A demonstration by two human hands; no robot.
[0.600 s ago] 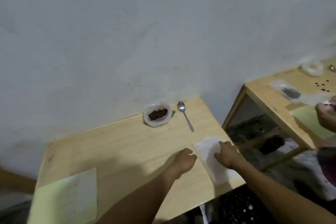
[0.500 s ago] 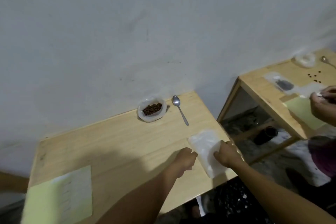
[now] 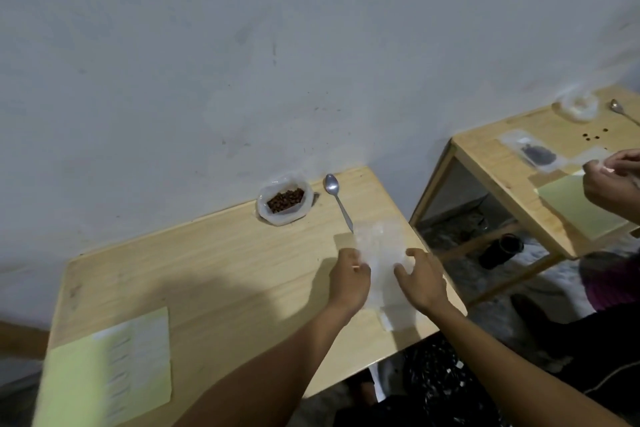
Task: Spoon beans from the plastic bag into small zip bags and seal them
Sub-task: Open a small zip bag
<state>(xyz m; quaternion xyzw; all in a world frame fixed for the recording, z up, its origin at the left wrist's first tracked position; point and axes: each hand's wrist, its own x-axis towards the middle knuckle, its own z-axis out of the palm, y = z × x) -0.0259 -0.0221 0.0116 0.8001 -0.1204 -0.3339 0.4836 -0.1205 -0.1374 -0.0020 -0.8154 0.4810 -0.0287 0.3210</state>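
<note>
Beans (image 3: 285,200) sit in the bag (image 3: 284,204) by the wall, spoon (image 3: 337,197) beside. Left hand (image 3: 348,282) pinches the zip bags (image 3: 381,255) on the counter (image 3: 214,267), apparently to peel one; right hand's (image 3: 420,282) grip lies loose on them.

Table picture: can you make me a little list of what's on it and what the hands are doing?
beans: in the open plastic bag near the wall
spoon: lying on the table, right of the bag, nobody holding it
zip bags: clear pile near the table's right edge, blurred
left hand: fingers pinching the pile's left side
right hand: fingers spread on the pile
paper: green sheet, near left corner
</note>
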